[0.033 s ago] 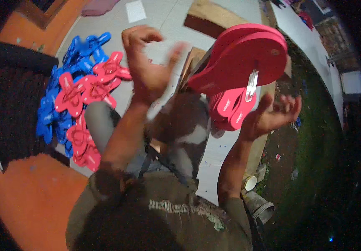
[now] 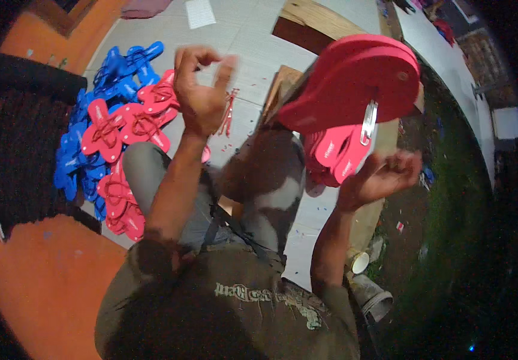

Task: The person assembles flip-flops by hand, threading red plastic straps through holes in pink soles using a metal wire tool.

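Observation:
My left hand [image 2: 202, 90] is raised over the tiled floor, fingers curved and thumb held apart from them, with nothing visible in it. To the right my right hand [image 2: 382, 180], somewhat blurred, has loosely bent fingers and nothing visible in its grip. It is nearest to a shiny metal tool [image 2: 369, 123], a narrow looped strip standing out from a red-pink flip-flop sole [image 2: 355, 84]. That sole lies on another like it, above my right knee. Beneath them, more pink soles [image 2: 336, 157] are stacked. Red straps [image 2: 229, 114] lie on the floor beside my left hand.
Left of my legs, pink flip-flops [image 2: 142, 127] and blue flip-flops [image 2: 115, 78] form a heap. A wooden beam [image 2: 325, 24] lies at the far side. Dark stacked sheets [image 2: 28, 162] stand against the orange wall. Near my right elbow are a white cup [image 2: 360, 263] and a bucket [image 2: 376, 300].
My left hand has shifted slightly, uncovering the red straps on the floor. My right hand has dropped a little away from the metal tool, and its fingers have curled in somewhat.

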`<state>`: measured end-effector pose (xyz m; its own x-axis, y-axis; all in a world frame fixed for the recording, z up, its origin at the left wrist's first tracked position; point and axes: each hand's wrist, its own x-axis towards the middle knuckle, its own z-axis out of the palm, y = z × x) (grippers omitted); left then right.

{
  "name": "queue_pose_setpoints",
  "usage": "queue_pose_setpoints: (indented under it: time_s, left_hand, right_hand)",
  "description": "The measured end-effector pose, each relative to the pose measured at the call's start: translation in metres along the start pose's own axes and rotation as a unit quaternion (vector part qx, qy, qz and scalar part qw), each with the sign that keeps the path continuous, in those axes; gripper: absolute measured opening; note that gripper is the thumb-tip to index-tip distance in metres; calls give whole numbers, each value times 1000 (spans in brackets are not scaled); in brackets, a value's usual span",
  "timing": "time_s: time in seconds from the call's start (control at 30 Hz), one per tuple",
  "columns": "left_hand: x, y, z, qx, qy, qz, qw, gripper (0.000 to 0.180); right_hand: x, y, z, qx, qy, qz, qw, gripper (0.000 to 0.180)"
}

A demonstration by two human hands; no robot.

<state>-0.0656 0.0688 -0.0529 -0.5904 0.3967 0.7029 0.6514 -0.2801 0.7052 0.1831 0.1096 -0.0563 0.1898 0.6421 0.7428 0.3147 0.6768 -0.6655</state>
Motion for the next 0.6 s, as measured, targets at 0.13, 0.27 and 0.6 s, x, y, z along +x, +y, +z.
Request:
queue_pose_setpoints:
  time_s: [0.13,0.27,0.6]
  left_hand:
    - [-87,-206,-50,193,-36,-318,928,33]
    - [-195,-275,-21,360,-321,-393,783,32]
    - [-232,-243,0,228,-406,-461,755,25]
  right_hand:
    - [-154,1,0,-29,-309,265,913,41]
    - [-191,1,-2,-88,-370,165,910,19]
    - [-181,1,3,-138,-347,151,915,11]
